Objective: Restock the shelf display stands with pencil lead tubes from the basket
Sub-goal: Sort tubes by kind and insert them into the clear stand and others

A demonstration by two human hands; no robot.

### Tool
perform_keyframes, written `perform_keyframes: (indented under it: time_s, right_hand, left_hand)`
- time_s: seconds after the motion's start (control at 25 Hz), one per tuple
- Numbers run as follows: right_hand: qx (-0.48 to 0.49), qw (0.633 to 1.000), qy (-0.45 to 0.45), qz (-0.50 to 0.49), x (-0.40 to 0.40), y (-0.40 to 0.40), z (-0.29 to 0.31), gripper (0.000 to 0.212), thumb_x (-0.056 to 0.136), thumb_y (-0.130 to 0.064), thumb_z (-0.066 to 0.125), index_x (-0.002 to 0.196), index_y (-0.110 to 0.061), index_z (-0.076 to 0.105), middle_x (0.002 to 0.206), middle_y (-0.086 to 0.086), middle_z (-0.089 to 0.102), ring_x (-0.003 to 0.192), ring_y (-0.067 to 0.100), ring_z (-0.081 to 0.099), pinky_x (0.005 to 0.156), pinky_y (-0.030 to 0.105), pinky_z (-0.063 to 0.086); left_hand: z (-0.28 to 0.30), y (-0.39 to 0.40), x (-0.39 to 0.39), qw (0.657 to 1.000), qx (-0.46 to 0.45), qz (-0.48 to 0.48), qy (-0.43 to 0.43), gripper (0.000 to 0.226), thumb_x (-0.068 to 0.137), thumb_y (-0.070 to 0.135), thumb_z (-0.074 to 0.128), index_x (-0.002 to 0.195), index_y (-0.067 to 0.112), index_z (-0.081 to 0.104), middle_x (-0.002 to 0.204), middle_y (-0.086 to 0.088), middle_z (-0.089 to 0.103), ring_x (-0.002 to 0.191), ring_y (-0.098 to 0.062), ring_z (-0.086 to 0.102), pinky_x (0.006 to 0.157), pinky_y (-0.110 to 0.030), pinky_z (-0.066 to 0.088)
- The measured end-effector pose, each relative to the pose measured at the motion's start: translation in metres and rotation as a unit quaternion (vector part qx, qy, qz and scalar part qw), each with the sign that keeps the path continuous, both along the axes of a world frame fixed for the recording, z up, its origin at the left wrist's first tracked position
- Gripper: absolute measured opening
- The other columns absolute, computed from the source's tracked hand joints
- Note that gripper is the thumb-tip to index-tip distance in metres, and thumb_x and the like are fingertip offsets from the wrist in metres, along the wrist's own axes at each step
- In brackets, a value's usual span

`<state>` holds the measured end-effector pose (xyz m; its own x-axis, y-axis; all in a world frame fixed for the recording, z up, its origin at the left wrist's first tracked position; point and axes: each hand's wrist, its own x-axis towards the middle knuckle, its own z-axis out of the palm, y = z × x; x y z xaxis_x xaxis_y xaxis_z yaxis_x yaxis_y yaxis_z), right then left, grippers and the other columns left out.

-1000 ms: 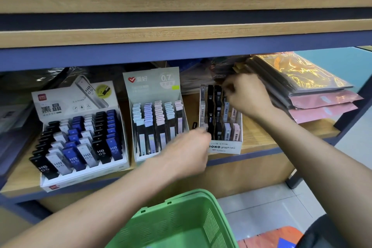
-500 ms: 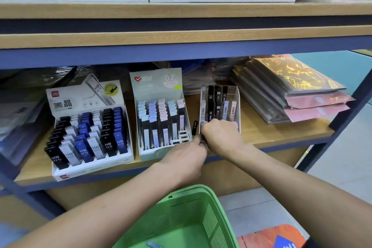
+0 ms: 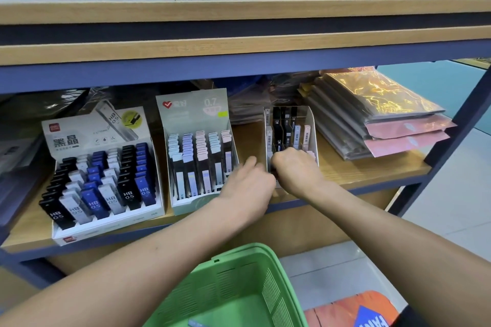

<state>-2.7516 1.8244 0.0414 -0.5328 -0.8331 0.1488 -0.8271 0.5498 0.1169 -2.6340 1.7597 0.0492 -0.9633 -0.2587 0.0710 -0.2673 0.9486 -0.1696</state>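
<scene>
Where a second ago the right hand (image 3: pixel 295 170) reached up to the back rows of the small white display stand (image 3: pixel 310 125), it has since dropped to the stand's front edge, and the left hand (image 3: pixel 245 188) has closed in beside it — the two now touch at the knuckles over the stand's left front corner. Half a second ago they were already meeting there; since then little has changed beyond the view drawing nearer.

The right hand is curled, fingers bent down into the front row of pencil lead tubes (image 3: pixel 287 130); whether it pinches a tube I cannot tell, since its own back hides the fingertips. The left hand's fingers are bent too, with one finger raised toward the shelf; what it holds, if anything, is hidden between the two hands.

Just beyond the right hand the stand's black, grey and pink tubes stand upright in their slots. Left of the left hand, nearly touching it, is the pale green 0.7 display stand (image 3: pixel 196 114); further left sits the HB 0.5 display stand (image 3: pixel 101 135) with black, white and blue tubes. Right of the right hand, well apart, lies a stack of packets in plastic sleeves (image 3: pixel 382 114). Below both forearms — nearest the viewer — is the green basket (image 3: pixel 239 289), with a sliver of something at its bottom edge.
</scene>
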Motion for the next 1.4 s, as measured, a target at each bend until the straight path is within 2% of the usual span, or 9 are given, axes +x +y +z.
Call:
perform_keyframes:
  time_s: [0.2,0.4,0.52,0.68,0.88,1.0,1.2,1.32,1.4]
  right_hand:
    - [-0.017,0.999,-0.039,0.009,-0.008,0.007,-0.001,0.012,0.091,-0.003,0.060,0.096,-0.011,0.066,0.086,0.009,0.058,0.090,0.035,0.064,0.080,0.041,0.044]
    - [-0.065,0.996,-0.052,0.032,-0.016,0.016,-0.002,0.026,0.085,0.001,0.057,0.068,-0.017,0.047,0.066,0.003,0.044,0.077,0.036,0.062,0.074,0.040,0.049]
    - [-0.112,0.993,-0.031,0.015,-0.021,0.022,0.008,0.019,0.088,-0.003,0.057,0.074,-0.014,0.048,0.070,0.005,0.045,0.076,0.039,0.063,0.062,0.035,0.039]
    - [-0.208,0.975,-0.015,-0.073,-0.036,0.029,0.026,0.010,0.091,-0.010,0.053,0.090,-0.008,0.063,0.091,0.016,0.064,0.086,0.042,0.066,0.063,0.037,0.041]
    - [-0.260,0.937,-0.094,-0.215,-0.063,0.034,0.027,0.029,0.096,-0.019,0.055,0.119,-0.002,0.056,0.125,0.021,0.058,0.106,0.044,0.062,0.076,0.045,0.048]
    - [-0.189,0.939,-0.154,-0.244,-0.068,0.031,0.017,0.021,0.097,-0.016,0.058,0.112,-0.003,0.064,0.117,0.020,0.066,0.104,0.041,0.064,0.075,0.039,0.043]
    - [-0.201,0.940,-0.154,-0.230,-0.060,0.024,0.015,0.016,0.096,-0.008,0.056,0.108,0.000,0.064,0.112,0.022,0.067,0.101,0.043,0.065,0.072,0.038,0.043]
    - [-0.202,0.946,-0.147,-0.206,-0.044,0.022,0.016,0.019,0.095,-0.005,0.049,0.104,0.000,0.064,0.109,0.021,0.067,0.099,0.043,0.064,0.071,0.038,0.042]
    - [-0.206,0.949,-0.142,-0.191,-0.034,0.021,0.013,0.019,0.096,-0.008,0.047,0.102,-0.001,0.064,0.107,0.021,0.068,0.097,0.042,0.064,0.070,0.037,0.041]
  left_hand:
    - [-0.007,-0.005,-0.041,0.974,-0.113,0.030,-0.192,0.030,0.101,0.021,0.046,0.124,0.019,0.065,0.132,-0.009,0.062,0.137,-0.036,0.037,0.120,-0.055,0.010]
    - [-0.025,-0.014,-0.064,0.928,-0.117,0.105,-0.338,0.030,0.103,0.023,0.044,0.127,0.026,0.062,0.139,-0.006,0.058,0.145,-0.036,0.032,0.115,-0.065,-0.014]
    - [-0.027,-0.002,-0.065,0.950,-0.111,0.070,-0.285,0.027,0.098,0.015,0.047,0.119,0.022,0.063,0.123,-0.003,0.066,0.129,-0.034,0.050,0.117,-0.067,0.000]
    - [-0.028,0.024,-0.048,0.982,-0.108,0.001,-0.156,0.029,0.095,0.005,0.049,0.117,0.017,0.064,0.122,-0.006,0.066,0.114,-0.031,0.060,0.100,-0.044,0.036]
    - [-0.036,0.034,-0.028,0.983,-0.146,-0.057,-0.094,0.018,0.091,0.002,0.056,0.096,0.017,0.066,0.101,-0.008,0.072,0.096,-0.028,0.060,0.080,-0.039,0.034]
    - [-0.026,0.033,-0.014,0.984,-0.150,-0.077,-0.058,0.017,0.088,-0.003,0.054,0.094,0.009,0.064,0.096,-0.013,0.069,0.089,-0.027,0.057,0.073,-0.037,0.035]
    - [0.008,0.024,0.015,0.984,-0.142,-0.093,0.049,0.020,0.082,-0.004,0.049,0.093,0.004,0.063,0.087,-0.013,0.067,0.078,-0.029,0.065,0.063,-0.034,0.038]
    - [0.028,0.008,0.021,0.982,-0.103,-0.076,0.140,0.023,0.057,-0.009,0.062,0.068,0.011,0.057,0.062,-0.008,0.060,0.052,-0.027,0.058,0.045,-0.030,0.030]
    - [0.028,-0.004,0.018,0.982,-0.065,-0.045,0.170,0.039,0.055,-0.011,0.068,0.066,0.017,0.043,0.056,-0.004,0.048,0.048,-0.027,0.048,0.046,-0.029,0.026]
